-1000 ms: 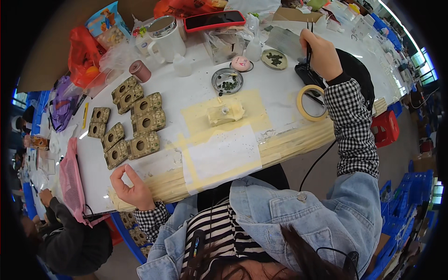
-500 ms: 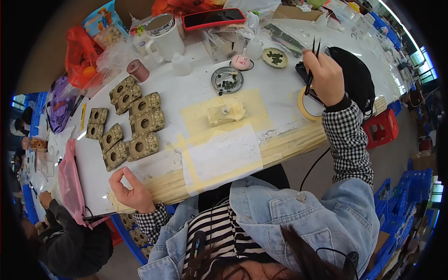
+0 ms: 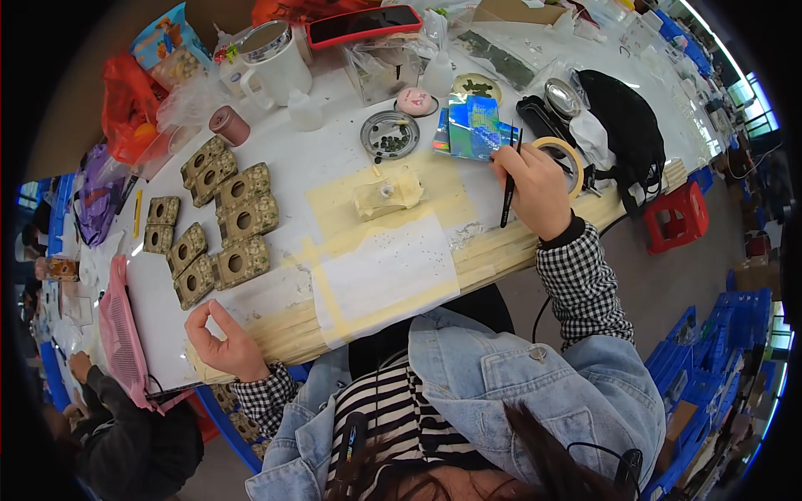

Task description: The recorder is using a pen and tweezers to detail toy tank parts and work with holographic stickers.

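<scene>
Two hands are busy: the right hand pinches black tweezers, the left hand rests curled on the worktop edge. I think the tweezers may slip and scatter beads in the far dish.

Tape roll half hidden behind right hand; small dish contents too small to tell.

White table with brown blocks, taped paper, mug.

Pale blue denim jacket over a black-and-white striped top; black-and-white checked cuffs at both wrists; dark hair
</scene>
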### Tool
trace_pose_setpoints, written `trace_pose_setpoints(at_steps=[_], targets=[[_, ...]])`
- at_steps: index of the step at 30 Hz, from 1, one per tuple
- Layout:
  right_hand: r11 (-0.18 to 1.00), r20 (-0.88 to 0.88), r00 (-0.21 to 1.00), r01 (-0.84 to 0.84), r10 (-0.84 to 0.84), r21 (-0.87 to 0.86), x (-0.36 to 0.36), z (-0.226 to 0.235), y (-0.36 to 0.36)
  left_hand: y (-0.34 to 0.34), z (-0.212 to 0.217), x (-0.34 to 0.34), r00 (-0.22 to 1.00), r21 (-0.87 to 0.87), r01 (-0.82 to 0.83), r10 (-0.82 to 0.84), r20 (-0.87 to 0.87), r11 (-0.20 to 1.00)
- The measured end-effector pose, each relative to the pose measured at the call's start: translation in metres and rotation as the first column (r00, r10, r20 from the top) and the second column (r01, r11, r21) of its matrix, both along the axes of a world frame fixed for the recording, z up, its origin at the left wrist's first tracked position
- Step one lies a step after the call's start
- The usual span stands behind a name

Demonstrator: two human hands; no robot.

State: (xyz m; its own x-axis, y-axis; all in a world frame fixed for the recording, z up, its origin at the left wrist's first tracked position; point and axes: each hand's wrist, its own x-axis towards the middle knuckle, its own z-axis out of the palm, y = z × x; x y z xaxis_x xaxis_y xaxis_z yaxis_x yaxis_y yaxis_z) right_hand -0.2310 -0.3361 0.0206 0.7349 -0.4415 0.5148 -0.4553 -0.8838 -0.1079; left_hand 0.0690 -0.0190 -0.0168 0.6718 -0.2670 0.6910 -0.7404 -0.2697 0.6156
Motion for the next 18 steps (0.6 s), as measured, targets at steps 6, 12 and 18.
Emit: trace_pose_setpoints(at_steps=[6, 12, 18], targets=[[1.0, 0.057, 0.998, 0.016, -0.017, 0.015, 0.0018, -0.0082, -0.0011, -0.0002, -0.0011, 0.001, 1.0, -0.001, -0.012, 0.012, 0.022, 1.0], [0.998, 0.121, 0.993, 0.01, -0.018, 0.068, 0.0051, -0.0061, 0.0082, 0.0011, -0.0024, 0.0039, 0.999, -0.019, 0.012, -0.011, 0.037, 1.0], [1.0, 0.209, 0.978, 0.018, -0.02, 0.011, -0.0011, -0.0066, -0.0011, -0.0001, -0.0037, 0.0044, 1.0, -0.031, 0.013, -0.012, 0.025, 0.999]])
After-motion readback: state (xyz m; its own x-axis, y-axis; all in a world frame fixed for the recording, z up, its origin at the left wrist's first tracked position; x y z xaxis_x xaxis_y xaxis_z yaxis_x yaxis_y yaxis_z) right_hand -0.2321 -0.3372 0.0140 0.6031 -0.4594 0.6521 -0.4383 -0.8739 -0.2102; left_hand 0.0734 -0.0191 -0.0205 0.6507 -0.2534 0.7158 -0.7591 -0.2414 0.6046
